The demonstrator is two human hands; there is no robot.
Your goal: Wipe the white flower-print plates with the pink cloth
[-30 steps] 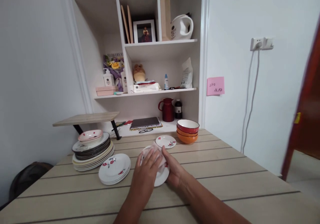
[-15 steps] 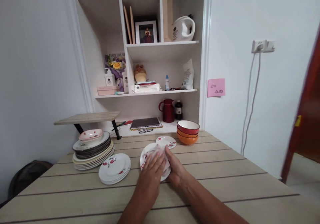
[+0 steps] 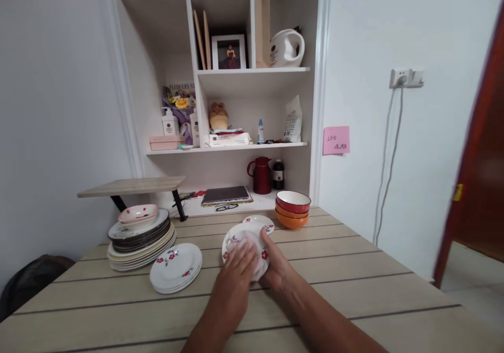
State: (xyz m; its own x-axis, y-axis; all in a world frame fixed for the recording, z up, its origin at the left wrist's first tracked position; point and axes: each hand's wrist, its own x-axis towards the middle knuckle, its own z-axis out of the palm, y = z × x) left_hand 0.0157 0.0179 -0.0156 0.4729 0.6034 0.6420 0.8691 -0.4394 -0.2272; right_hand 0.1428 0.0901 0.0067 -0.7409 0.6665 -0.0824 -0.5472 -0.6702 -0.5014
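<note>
A white plate with red flowers (image 3: 259, 274) is tilted up off the table, facing me. My right hand (image 3: 279, 269) grips its right rim, thumb on the front and the fingers hidden behind. Across the plate's face my left hand (image 3: 238, 270) presses a thin, pale pinkish cloth or tissue (image 3: 249, 237), its fingers lying over it. Behind the held plate, another flowered plate (image 3: 258, 220) lies flat on the table. To the left sits a short stack of matching plates (image 3: 175, 266).
A tall stack of mixed plates (image 3: 137, 253) with a pink-dotted bowl (image 3: 137, 213) on top stands at the far left, by a small raised shelf (image 3: 134, 185). Red and orange bowls (image 3: 292, 209) are nested at the back right. Beyond are a laptop (image 3: 224, 194), glasses (image 3: 227, 207) and a red jug (image 3: 262, 175).
My left hand and the cloth have slid a little down and left over the plate, uncovering red flowers on its right side. My right hand keeps its hold.
</note>
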